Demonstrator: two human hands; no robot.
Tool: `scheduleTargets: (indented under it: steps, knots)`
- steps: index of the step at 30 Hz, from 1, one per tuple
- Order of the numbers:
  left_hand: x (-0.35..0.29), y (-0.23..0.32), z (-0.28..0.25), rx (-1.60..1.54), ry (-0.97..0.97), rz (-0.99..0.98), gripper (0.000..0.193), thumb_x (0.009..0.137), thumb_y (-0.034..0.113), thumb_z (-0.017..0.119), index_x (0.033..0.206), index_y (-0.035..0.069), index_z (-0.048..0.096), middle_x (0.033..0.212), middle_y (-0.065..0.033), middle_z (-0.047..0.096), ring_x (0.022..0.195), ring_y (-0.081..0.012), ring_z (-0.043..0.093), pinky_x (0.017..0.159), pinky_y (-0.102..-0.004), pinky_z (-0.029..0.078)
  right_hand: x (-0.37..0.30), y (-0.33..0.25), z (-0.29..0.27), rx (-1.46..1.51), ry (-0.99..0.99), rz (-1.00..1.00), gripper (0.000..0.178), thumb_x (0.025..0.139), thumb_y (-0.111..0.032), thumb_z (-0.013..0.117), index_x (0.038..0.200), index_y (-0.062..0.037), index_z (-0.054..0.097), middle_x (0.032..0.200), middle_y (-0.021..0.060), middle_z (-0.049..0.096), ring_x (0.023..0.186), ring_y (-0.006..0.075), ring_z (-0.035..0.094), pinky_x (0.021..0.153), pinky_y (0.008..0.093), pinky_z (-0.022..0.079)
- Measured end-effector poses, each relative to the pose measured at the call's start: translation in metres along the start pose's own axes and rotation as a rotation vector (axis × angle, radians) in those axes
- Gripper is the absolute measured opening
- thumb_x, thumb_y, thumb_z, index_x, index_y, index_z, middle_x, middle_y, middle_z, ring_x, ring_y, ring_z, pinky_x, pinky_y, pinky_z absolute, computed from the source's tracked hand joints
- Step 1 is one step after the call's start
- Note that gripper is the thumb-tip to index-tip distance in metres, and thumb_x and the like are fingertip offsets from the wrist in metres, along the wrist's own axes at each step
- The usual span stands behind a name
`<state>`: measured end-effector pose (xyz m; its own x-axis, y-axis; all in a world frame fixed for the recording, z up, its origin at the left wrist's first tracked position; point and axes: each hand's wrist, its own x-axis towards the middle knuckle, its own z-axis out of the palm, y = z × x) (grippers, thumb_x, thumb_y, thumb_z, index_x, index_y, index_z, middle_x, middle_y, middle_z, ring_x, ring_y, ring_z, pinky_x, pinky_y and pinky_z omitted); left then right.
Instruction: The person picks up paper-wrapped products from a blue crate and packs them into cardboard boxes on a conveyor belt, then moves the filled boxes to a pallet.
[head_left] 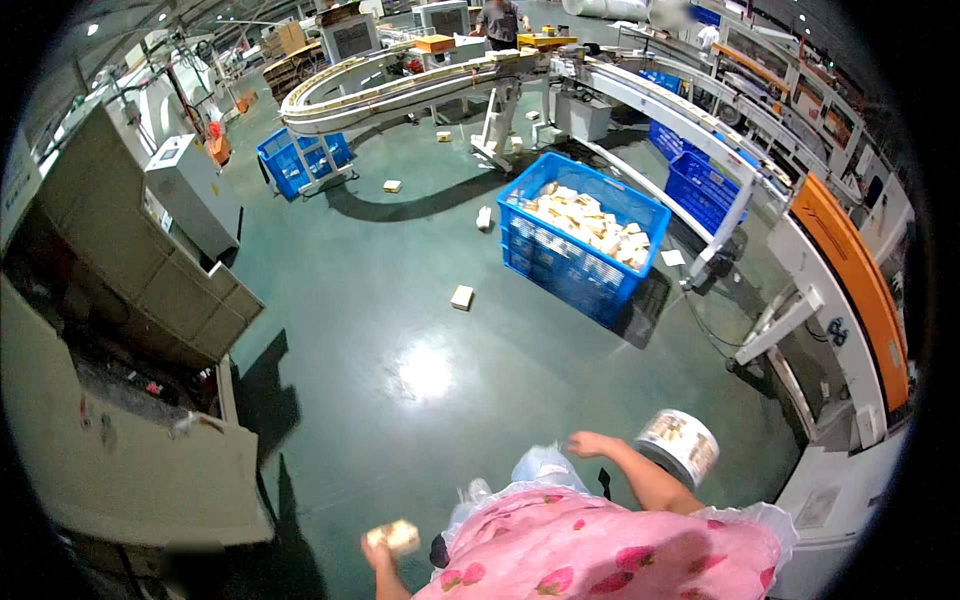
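Pale packet [399, 537] in left hand [377, 553], beside pink garment [620, 550].
Left fingers grip one end, presumably small enough for one-handed holding; right hand [590, 444] near printed white cylinder [679, 444], finger state unclear. Stray packet [461, 297] on floor [420, 340]; farther, blue crate [560, 272] walls in heaped packets [590, 222], likely near curved conveyor [330, 122] for reach.

Cream pack [400, 537], blue crate [555, 272], pink strawberry-print garment [590, 535]

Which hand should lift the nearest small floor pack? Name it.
Right hand, probably: it looks empty and appears closer to the floor pack; the left hand holds a pale pack.
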<state>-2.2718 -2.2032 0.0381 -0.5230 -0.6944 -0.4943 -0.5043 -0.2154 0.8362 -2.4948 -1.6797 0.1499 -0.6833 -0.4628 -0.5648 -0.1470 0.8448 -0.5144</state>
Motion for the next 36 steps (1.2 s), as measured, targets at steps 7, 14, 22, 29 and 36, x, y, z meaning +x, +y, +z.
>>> scheduleTargets:
  steps: [7,14,22,29,36]
  knots:
    - [0.119,0.377,0.297,0.292,-0.251,0.667,0.054,0.073,0.004,0.045,0.124,0.004,0.027,0.117,-0.0172,0.040,0.104,-0.0280,0.042,0.089,-0.0326,0.032,0.081,0.056,-0.121,0.422,0.272,0.519,0.022,0.075,-0.016,0.044,0.077,0.0054,0.049,0.063,0.0150,0.054,0.056,0.0201,0.058,0.053,0.0343,0.044]
    - [0.194,0.336,0.278,0.657,-0.007,0.240,0.054,0.069,0.012,0.055,0.119,0.011,0.037,0.111,-0.0141,0.048,0.101,-0.0294,0.046,0.084,-0.0347,0.036,0.392,-0.005,-0.260,0.033,0.122,-0.055,0.025,0.075,-0.023,0.044,0.081,0.0005,0.050,0.074,0.0193,0.054,0.071,0.0336,0.053,0.062,0.0407,0.042]
    - [0.329,0.312,0.231,0.097,0.246,-0.192,0.050,0.067,0.007,0.051,0.115,0.003,0.039,0.111,-0.0174,0.046,0.100,-0.0294,0.046,0.086,-0.0336,0.036,0.619,-0.192,-0.457,-0.040,0.183,-0.257,0.027,0.077,-0.025,0.045,0.083,0.0005,0.049,0.080,0.0214,0.054,0.079,0.0366,0.052,0.068,0.0429,0.041]
    - [0.541,0.555,0.352,0.401,0.054,0.213,0.047,0.070,-0.002,0.048,0.116,0.005,0.037,0.110,-0.0129,0.046,0.100,-0.0239,0.046,0.086,-0.0302,0.036,0.690,-0.214,-0.495,-0.084,0.058,-0.033,0.029,0.078,-0.026,0.046,0.085,0.0013,0.051,0.085,0.0224,0.054,0.083,0.0374,0.051,0.071,0.0432,0.041]
    - [0.725,0.819,0.477,-0.009,-0.211,0.325,0.049,0.078,0.007,0.045,0.123,0.010,0.028,0.109,-0.0123,0.046,0.088,-0.0216,0.052,0.062,-0.0304,0.047,0.849,-0.295,-0.626,-0.156,0.432,-0.022,0.026,0.079,-0.023,0.046,0.079,0.0020,0.050,0.086,0.0183,0.052,0.084,0.0337,0.048,0.074,0.0406,0.040]
